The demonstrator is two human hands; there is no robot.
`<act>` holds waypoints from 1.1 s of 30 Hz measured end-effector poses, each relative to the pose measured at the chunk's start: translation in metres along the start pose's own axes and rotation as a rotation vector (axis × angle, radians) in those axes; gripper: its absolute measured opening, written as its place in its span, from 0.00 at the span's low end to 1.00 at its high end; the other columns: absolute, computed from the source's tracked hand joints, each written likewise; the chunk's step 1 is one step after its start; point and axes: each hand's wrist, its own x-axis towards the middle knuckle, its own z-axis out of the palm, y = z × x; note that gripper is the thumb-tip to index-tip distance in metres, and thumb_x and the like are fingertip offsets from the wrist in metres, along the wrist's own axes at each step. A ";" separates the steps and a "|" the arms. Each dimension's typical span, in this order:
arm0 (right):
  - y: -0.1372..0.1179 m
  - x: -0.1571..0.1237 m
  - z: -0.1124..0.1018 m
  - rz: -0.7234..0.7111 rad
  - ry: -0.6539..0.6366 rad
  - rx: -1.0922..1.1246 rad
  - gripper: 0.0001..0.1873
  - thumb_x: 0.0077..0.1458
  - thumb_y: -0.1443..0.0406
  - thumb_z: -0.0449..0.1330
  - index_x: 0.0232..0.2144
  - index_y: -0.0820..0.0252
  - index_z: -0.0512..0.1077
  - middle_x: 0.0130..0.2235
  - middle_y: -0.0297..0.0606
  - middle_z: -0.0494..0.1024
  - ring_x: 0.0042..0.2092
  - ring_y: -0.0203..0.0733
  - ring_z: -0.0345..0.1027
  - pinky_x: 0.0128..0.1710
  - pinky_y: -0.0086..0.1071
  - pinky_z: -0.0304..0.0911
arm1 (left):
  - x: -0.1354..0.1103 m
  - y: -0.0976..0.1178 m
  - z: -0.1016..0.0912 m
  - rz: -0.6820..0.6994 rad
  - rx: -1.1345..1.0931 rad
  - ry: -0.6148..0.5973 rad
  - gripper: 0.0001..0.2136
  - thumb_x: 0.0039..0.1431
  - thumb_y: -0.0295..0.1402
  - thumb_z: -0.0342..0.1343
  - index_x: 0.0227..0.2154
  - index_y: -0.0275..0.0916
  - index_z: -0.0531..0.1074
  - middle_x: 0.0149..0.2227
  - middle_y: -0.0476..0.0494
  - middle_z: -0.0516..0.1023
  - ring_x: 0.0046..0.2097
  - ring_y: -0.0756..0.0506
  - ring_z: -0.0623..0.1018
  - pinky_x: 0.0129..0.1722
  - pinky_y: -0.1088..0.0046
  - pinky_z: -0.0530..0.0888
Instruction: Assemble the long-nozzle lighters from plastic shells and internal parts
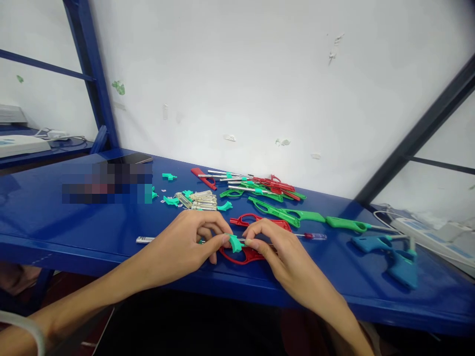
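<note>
My left hand (193,242) and my right hand (272,244) meet over the front of the blue table (74,232). Between their pinched fingertips is a small teal plastic piece (235,243). A thin metal tube (145,240) pokes out to the left from under my left hand. Beneath the fingers lies a red plastic handle shell (245,255). A second red shell (252,220) lies just behind the hands. Each hand's fingers are closed on the teal piece.
Behind the hands lie green and red handle shells (282,212), metal tubes (202,200) and small teal parts (169,176). A small screwdriver (313,236) and a teal assembled piece (401,257) lie to the right. A power strip (434,236) sits far right. A white wall backs the table.
</note>
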 end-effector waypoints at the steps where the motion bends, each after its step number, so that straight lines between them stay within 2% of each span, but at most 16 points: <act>1: 0.000 0.000 0.000 -0.007 0.000 -0.011 0.08 0.76 0.64 0.53 0.39 0.52 0.69 0.43 0.31 0.76 0.44 0.39 0.70 0.47 0.33 0.61 | 0.000 0.000 0.000 -0.001 -0.005 0.001 0.09 0.67 0.40 0.60 0.36 0.41 0.80 0.26 0.50 0.82 0.27 0.48 0.82 0.28 0.76 0.75; 6: -0.002 -0.003 -0.002 -0.018 0.011 -0.151 0.08 0.76 0.63 0.53 0.41 0.52 0.69 0.45 0.33 0.74 0.47 0.42 0.68 0.49 0.37 0.61 | 0.000 -0.001 0.001 -0.025 -0.012 -0.005 0.09 0.66 0.40 0.61 0.37 0.41 0.79 0.26 0.49 0.82 0.28 0.47 0.82 0.28 0.75 0.74; 11: -0.005 -0.006 0.000 -0.044 0.048 -0.271 0.07 0.76 0.63 0.51 0.43 0.52 0.69 0.47 0.37 0.71 0.48 0.45 0.66 0.50 0.40 0.63 | -0.002 0.002 0.000 -0.043 0.028 0.012 0.12 0.68 0.44 0.59 0.36 0.41 0.79 0.21 0.51 0.78 0.25 0.48 0.78 0.25 0.76 0.69; 17: -0.001 -0.005 0.004 -0.087 0.102 -0.368 0.06 0.76 0.62 0.53 0.43 0.53 0.68 0.45 0.38 0.74 0.46 0.47 0.68 0.50 0.44 0.62 | -0.004 0.000 -0.002 -0.047 -0.009 0.011 0.14 0.69 0.47 0.58 0.37 0.41 0.77 0.21 0.54 0.75 0.23 0.50 0.73 0.24 0.75 0.66; 24: 0.006 0.001 0.007 -0.147 0.162 -0.456 0.07 0.75 0.65 0.52 0.42 0.54 0.69 0.46 0.39 0.77 0.46 0.49 0.70 0.48 0.44 0.60 | -0.003 0.007 -0.003 0.000 -0.085 0.029 0.13 0.68 0.44 0.59 0.34 0.39 0.76 0.22 0.54 0.73 0.24 0.50 0.75 0.26 0.76 0.68; 28: 0.006 0.002 0.007 -0.138 0.157 -0.402 0.08 0.75 0.66 0.53 0.42 0.52 0.71 0.44 0.37 0.79 0.44 0.47 0.73 0.47 0.42 0.60 | -0.004 0.009 -0.004 0.005 -0.080 0.049 0.12 0.67 0.43 0.60 0.35 0.39 0.78 0.21 0.53 0.74 0.24 0.49 0.76 0.26 0.75 0.69; 33: 0.005 0.001 0.005 -0.116 0.200 -0.198 0.08 0.72 0.67 0.57 0.41 0.51 0.75 0.44 0.36 0.80 0.45 0.44 0.75 0.45 0.36 0.67 | -0.002 0.007 -0.003 -0.040 -0.071 0.060 0.11 0.66 0.42 0.61 0.36 0.39 0.78 0.19 0.52 0.77 0.24 0.47 0.79 0.27 0.74 0.71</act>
